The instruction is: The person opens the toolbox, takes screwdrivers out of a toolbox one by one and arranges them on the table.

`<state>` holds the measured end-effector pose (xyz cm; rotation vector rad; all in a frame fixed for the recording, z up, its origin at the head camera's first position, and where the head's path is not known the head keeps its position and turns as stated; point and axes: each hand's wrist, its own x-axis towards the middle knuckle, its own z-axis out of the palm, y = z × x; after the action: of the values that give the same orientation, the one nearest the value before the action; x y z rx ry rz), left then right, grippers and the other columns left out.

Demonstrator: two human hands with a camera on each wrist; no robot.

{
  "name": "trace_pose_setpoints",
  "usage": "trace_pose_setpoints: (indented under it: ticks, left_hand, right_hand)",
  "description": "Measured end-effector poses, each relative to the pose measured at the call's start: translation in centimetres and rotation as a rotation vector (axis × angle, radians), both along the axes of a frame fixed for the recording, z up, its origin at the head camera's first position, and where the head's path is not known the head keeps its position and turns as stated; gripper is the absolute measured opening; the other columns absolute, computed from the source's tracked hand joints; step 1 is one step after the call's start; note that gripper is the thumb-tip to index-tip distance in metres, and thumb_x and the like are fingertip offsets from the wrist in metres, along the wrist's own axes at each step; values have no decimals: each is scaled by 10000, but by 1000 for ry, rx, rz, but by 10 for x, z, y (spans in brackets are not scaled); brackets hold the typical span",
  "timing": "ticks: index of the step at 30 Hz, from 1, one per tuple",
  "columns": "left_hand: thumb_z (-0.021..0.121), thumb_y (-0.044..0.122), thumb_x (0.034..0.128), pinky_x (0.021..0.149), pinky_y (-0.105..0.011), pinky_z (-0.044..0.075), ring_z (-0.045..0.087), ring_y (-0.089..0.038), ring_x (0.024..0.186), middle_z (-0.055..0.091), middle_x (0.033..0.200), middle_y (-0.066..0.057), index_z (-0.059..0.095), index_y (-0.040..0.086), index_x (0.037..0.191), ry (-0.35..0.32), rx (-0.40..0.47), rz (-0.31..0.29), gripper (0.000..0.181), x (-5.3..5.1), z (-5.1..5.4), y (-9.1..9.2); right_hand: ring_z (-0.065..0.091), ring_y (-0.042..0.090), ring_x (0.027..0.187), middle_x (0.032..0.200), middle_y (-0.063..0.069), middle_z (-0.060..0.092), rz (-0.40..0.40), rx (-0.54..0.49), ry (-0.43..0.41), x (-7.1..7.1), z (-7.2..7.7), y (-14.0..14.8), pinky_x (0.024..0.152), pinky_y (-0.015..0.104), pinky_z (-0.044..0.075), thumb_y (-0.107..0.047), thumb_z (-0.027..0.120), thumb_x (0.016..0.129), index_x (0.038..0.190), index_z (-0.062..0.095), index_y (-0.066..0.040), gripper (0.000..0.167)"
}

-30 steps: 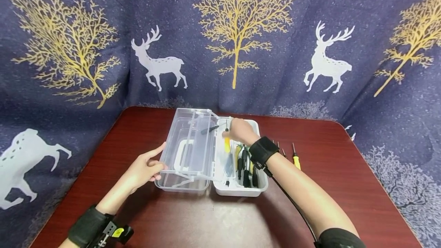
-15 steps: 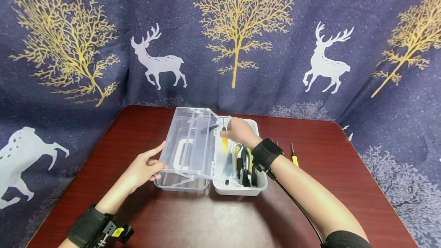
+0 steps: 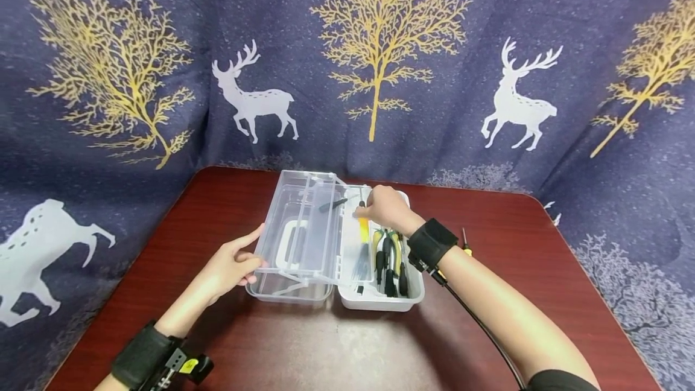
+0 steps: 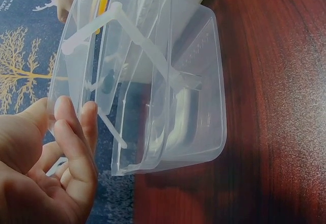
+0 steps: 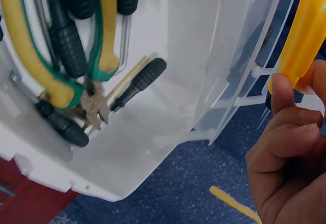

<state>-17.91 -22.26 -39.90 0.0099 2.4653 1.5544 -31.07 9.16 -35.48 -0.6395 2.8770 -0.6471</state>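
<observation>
A toolbox stands mid-table in the head view, its white base (image 3: 380,305) on the right and its clear lid (image 3: 295,299) folded out to the left. My left hand (image 3: 230,270) pinches the edge of the clear tray (image 3: 321,246) between thumb and fingers, as the left wrist view shows too. With my right hand (image 3: 388,207) I pinch a yellow-handled screwdriver (image 5: 305,30) over the tray's right part; in the head view its shaft points to the far side. A dark-handled screwdriver (image 3: 332,204) lies in the tray. Pliers (image 5: 97,99) and several black-handled screwdrivers (image 5: 145,76) lie in the base.
Another yellow-handled screwdriver (image 3: 467,246) lies on the dark red table (image 3: 521,258), partly behind my right forearm. A blue cloth (image 3: 304,29) with deer and trees hangs behind the table's far edge.
My right forearm has shifted slightly right, covering more of the screwdriver on the table. The right hand still holds its screwdriver over the tray. The left hand keeps its grip.
</observation>
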Motion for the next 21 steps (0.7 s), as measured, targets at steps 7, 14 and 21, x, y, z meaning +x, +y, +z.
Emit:
trace_pose_setpoints:
  ticks: [7,14,21]
  left_hand:
    - [531,43,884,536,-212,492,570,-74,560,735,972,-150,234,252,1526,-1,-6,12,738,1,2,-1]
    - [520,28,877,537,-212,490,569,-77,561,731,960,-153,236,244,1526,1,-1,9,741,2,2,-1]
    - [512,22,879,531,-206,481,564,-78,558,730,967,-155,234,248,1526,-1,-2,3,739,1,2,1]
  right_hand:
    - [128,63,445,472,-90,163,-13,19,11,-3,1,14,462,219,136,-365,700,847,438,304,-189,596]
    - [118,82,470,489,-77,162,2,20,13,-3,4,29,483,241,137,-276,669,865,458,310,-179,551]
    - [135,91,460,507,-63,175,-5,24,16,-2,4,45,474,243,153,-265,659,872,476,317,-170,532]
